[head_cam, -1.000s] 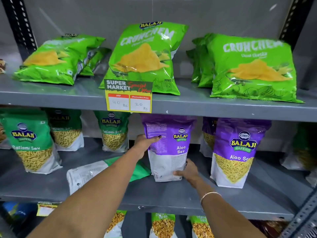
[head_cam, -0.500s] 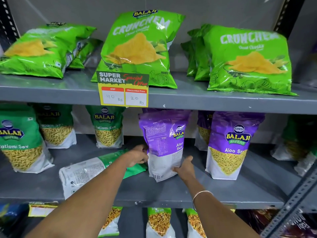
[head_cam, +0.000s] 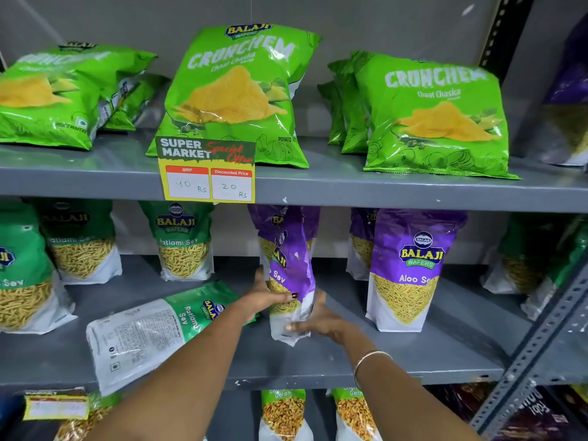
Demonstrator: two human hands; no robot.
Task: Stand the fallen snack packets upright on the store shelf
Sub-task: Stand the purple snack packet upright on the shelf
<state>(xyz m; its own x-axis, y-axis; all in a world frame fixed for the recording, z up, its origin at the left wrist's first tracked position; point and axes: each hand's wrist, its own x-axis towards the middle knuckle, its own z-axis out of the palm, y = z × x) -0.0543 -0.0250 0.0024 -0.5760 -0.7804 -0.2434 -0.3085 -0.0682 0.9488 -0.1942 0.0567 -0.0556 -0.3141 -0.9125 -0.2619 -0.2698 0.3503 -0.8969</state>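
A purple Aloo Sev packet [head_cam: 291, 249] stands on the middle shelf [head_cam: 397, 361], turned edge-on toward me. My left hand [head_cam: 265, 294] grips its lower left side and my right hand [head_cam: 318, 319] grips its lower right corner near the base. A green Ratlami Sev packet [head_cam: 152, 332] lies flat on its front just left of my left arm, back label up. Another purple Aloo Sev packet [head_cam: 410, 268] stands upright to the right.
Upright green Ratlami Sev packets [head_cam: 184, 243] line the middle shelf's left side. Green Crunchem chip bags [head_cam: 235, 93] sit on the top shelf; the left one [head_cam: 63, 90] lies flat. A yellow price tag [head_cam: 206, 173] hangs from the shelf edge. A perforated metal upright [head_cam: 541, 338] is at right.
Both hands have moved lower on the purple packet and rotated it, so its front now faces partly right and its edge faces me. The camera has come closer.
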